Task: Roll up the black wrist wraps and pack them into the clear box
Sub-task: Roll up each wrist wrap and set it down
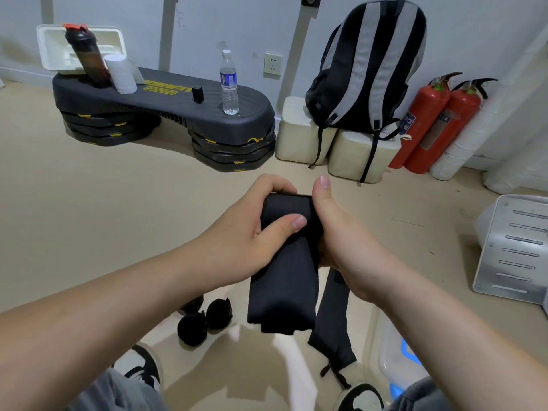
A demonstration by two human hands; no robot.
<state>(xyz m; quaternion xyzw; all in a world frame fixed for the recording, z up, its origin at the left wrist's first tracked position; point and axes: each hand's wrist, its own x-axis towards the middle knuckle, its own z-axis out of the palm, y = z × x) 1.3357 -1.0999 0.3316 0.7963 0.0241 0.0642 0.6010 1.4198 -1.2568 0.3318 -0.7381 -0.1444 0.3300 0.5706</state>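
Beige floor (89, 218); black step platform (166, 93) far left. Two rolled wraps (192, 327) lie on the floor, near left. Left hand (246, 235): grip closed around black wrist wrap (281, 292), held mid-air at centre. Right hand (341, 232): grip holds its right side, thumb raised. Clear box (391, 363) near right, partly hidden.

I see one black wrist wrap (281, 280) at frame centre, its top end rolled and its broad tail hanging toward 6 o'clock. Rolled wraps (192, 327) lie on the floor at 7 o'clock. The clear box (397, 358) sits at 5 o'clock, partly hidden.
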